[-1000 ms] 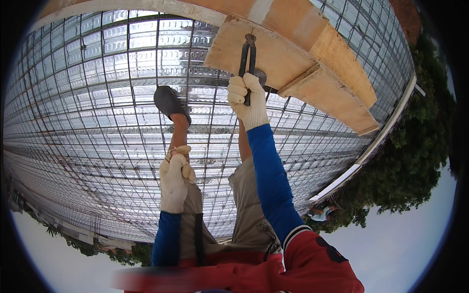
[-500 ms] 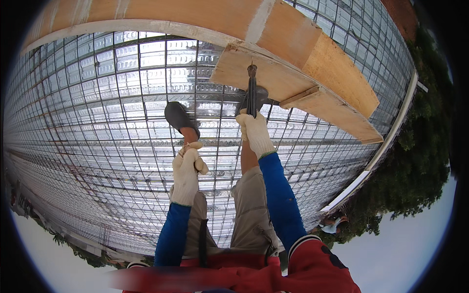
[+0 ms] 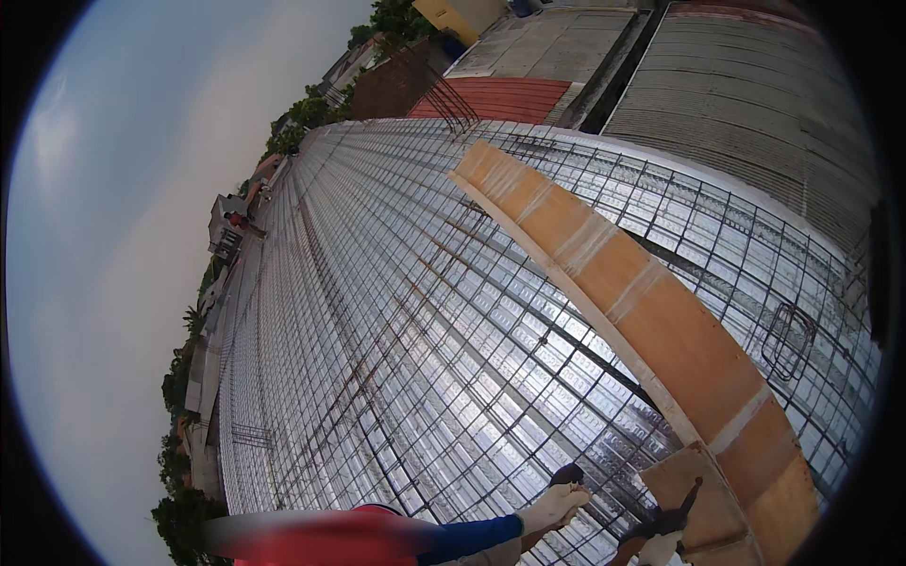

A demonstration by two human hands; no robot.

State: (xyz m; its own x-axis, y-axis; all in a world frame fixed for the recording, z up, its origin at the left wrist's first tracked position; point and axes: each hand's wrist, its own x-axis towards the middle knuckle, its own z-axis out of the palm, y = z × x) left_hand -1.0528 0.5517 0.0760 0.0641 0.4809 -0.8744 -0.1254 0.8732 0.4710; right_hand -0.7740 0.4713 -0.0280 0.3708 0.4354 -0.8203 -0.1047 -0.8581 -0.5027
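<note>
My left hand (image 3: 552, 507), in a cream knit glove below a blue sleeve, is held over the steel mesh near the lower edge. Its fingers are curled closed; anything inside them is too small to make out. My right hand (image 3: 661, 549), gloved alike and partly cut off by the lower rim, is closed around a dark hand tool (image 3: 696, 491) with a narrow head. The tool's head lies over a short plywood piece (image 3: 681, 478) that adjoins a long plywood board (image 3: 651, 297). A dark shoe (image 3: 566, 474) of mine shows just beyond the left hand.
Rebar mesh (image 3: 377, 311) lies over shiny ribbed metal decking. Upright rebar (image 3: 451, 104) stands at the far edge. A bent rebar loop (image 3: 791, 341) lies at the right. Corrugated roofs (image 3: 746, 113) adjoin the deck. Another person (image 3: 243, 224) is far off at the left edge.
The view has swung up and to the left, so sky, roofs and the deck's far end show. Both hands now sit low in the picture; the right hand still grips the tool.
</note>
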